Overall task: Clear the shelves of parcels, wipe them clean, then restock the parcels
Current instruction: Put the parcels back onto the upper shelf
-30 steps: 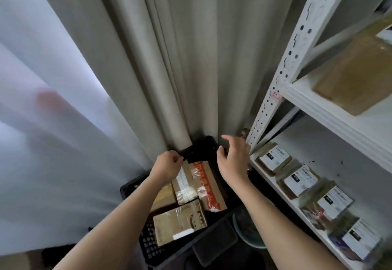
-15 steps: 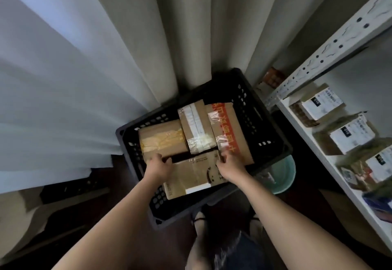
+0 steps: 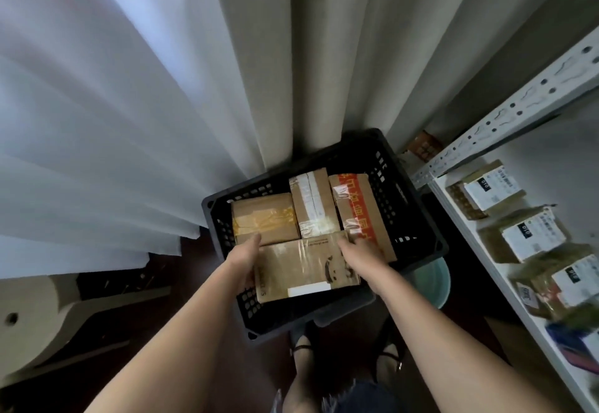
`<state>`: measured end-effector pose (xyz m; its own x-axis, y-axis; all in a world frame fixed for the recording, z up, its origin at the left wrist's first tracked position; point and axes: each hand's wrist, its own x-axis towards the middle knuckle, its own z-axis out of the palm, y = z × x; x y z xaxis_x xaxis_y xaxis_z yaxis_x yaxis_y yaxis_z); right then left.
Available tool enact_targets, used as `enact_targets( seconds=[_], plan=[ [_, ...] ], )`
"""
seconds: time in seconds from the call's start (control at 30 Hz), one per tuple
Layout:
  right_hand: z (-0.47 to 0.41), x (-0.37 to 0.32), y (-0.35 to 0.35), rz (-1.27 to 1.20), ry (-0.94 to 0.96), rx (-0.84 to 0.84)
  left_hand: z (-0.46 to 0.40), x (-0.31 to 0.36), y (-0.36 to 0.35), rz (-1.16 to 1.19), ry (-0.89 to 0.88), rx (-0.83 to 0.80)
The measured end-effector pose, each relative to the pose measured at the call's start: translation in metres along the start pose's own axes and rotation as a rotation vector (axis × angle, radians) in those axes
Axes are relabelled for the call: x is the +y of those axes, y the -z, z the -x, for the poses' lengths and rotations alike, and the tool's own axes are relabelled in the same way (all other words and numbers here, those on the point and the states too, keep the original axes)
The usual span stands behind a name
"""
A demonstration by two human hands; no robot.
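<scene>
A black plastic crate point(image 3: 418, 218) on the floor holds several cardboard parcels. The nearest parcel point(image 3: 301, 266), flat and brown with a white label, lies at the crate's front. My left hand point(image 3: 246, 250) grips its left edge and my right hand point(image 3: 359, 250) grips its far right corner. Behind it lie a parcel with yellow tape point(image 3: 264, 218), one with clear tape point(image 3: 312, 206) and one with red tape point(image 3: 359, 205). The white shelf point(image 3: 479, 250) at right carries several labelled parcels point(image 3: 492, 188).
Grey and white curtains point(image 3: 227, 72) hang behind the crate. A teal bucket point(image 3: 437, 283) sits between crate and shelf. A large paper roll point(image 3: 29, 312) lies at lower left. My feet point(image 3: 301, 347) stand just in front of the crate. A perforated shelf upright point(image 3: 518, 101) slants at upper right.
The view dropped from the curtain and upper shelf down to the crate. Both hands came down from the rear parcels and took hold of the nearest flat parcel.
</scene>
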<state>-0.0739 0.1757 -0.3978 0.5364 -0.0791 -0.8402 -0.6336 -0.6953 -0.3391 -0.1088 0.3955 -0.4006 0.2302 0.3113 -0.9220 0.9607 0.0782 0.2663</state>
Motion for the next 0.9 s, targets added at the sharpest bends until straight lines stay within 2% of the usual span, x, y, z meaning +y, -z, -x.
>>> enact_targets(
  seconds=[0.17,0.3,0.53,0.73,0.83,0.9],
  plan=[
    [0.043,-0.032,0.027,-0.135,0.042,0.08,0.047,0.026,0.028,0.002,-0.011,-0.087],
    [0.076,-0.056,0.065,-0.339,0.045,0.068,0.085,0.053,0.039,0.036,-0.007,-0.137],
    [0.138,-0.076,0.135,-0.524,0.176,0.124,0.166,0.104,0.015,-0.044,-0.186,-0.132],
    [0.187,-0.061,0.187,-0.648,0.414,0.237,0.224,0.13,-0.011,-0.078,-0.313,-0.139],
    [0.211,-0.049,0.214,-0.68,0.559,0.279,0.249,0.144,-0.023,-0.089,-0.408,-0.215],
    [0.227,-0.04,0.233,-0.702,0.642,0.318,0.266,0.153,-0.033,-0.002,-0.434,-0.333]
  ],
)
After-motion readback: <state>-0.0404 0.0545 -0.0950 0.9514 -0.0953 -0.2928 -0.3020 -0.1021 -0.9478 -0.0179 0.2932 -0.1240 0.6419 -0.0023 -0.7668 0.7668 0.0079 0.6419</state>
